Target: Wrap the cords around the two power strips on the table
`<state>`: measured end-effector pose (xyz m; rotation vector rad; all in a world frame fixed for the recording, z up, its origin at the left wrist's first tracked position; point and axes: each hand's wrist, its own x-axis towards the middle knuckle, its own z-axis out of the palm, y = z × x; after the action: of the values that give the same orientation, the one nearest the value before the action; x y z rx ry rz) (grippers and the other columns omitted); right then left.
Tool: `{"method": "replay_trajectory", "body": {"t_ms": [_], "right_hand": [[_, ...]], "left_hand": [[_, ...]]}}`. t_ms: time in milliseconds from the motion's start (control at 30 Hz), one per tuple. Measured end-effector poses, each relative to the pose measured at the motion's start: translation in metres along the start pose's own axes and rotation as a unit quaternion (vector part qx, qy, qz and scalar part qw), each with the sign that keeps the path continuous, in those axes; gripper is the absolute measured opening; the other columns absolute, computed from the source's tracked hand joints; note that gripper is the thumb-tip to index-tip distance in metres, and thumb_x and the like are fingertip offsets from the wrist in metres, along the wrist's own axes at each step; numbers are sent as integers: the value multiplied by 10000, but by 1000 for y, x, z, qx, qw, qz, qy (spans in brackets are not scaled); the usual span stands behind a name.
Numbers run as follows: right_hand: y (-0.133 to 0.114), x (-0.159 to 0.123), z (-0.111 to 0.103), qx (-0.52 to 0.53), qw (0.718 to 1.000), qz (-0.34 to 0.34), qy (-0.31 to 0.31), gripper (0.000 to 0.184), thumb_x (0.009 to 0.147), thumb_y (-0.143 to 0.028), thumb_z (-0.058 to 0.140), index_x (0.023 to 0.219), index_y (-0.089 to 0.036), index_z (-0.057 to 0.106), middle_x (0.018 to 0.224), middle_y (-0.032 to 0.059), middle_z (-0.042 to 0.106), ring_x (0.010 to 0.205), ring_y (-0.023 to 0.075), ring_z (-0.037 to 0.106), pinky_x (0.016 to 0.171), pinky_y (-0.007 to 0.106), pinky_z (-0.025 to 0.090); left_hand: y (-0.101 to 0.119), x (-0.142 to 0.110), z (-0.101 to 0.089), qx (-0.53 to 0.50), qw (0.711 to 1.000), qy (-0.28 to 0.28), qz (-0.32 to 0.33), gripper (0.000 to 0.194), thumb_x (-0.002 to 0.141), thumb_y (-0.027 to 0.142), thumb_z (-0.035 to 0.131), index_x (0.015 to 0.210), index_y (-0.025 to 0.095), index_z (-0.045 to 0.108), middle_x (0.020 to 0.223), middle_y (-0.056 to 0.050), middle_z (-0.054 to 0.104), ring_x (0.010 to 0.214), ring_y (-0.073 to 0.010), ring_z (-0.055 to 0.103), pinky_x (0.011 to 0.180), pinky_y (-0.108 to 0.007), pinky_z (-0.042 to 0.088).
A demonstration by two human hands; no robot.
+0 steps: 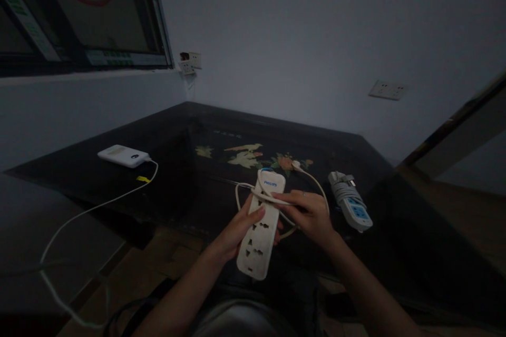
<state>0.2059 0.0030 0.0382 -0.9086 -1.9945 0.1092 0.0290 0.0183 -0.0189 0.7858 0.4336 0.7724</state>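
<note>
A white power strip (258, 253) marked PHILIPS is tilted in front of me, over the near edge of the table. My left hand (239, 229) is closed around its middle, thumb on the socket face. Its white cord (322, 189) wraps round the upper part of the strip, and my right hand (310, 216) pinches a stretch of it beside the strip. From there the cord loops to the right and back to its plug (296, 165), which lies on the table. Part of the cord behind the strip is hidden.
On the dark table (174, 189), a second power strip (353, 210) with blue sockets lies at right, cord wound round it. A white power bank (123, 156) with a cable (83, 216) running off the edge lies at left. Wall sockets (387, 90) are behind.
</note>
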Motion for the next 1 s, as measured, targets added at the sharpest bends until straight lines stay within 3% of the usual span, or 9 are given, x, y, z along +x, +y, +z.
{"method": "replay_trajectory", "body": {"t_ms": [333, 500, 800, 1000], "right_hand": [[-7, -6, 12, -32, 999, 1, 37, 220, 893, -228, 569, 1061, -199, 709, 700, 38, 722, 583, 142, 661, 539, 227, 511], [-8, -7, 18, -45, 998, 12, 38, 263, 891, -215, 571, 1129, -200, 683, 722, 45, 725, 579, 146, 661, 537, 235, 516], [-9, -7, 16, -41, 999, 18, 22, 303, 894, -184, 554, 1181, -198, 651, 853, 69, 751, 739, 180, 713, 641, 261, 560], [-9, -6, 18, -42, 999, 24, 9, 317, 893, -176, 558, 1194, -219, 645, 831, 49, 752, 690, 162, 704, 632, 254, 555]], "left_hand": [[3, -6, 15, 94, 988, 104, 61, 687, 725, 373, 748, 1285, 260, 368, 939, -51, 686, 652, -174, 683, 613, -284, 543], [5, -7, 15, 99, 988, 104, 59, 725, 722, 376, 745, 1313, 268, 340, 931, -43, 680, 635, -168, 677, 588, -268, 527], [4, -8, 15, 102, 987, 114, 50, 767, 715, 411, 744, 1318, 254, 296, 852, -37, 691, 607, -188, 678, 567, -286, 534], [4, -8, 12, 76, 992, 92, 30, 773, 729, 406, 736, 1351, 234, 310, 769, -37, 701, 583, -208, 681, 548, -296, 540]]}}
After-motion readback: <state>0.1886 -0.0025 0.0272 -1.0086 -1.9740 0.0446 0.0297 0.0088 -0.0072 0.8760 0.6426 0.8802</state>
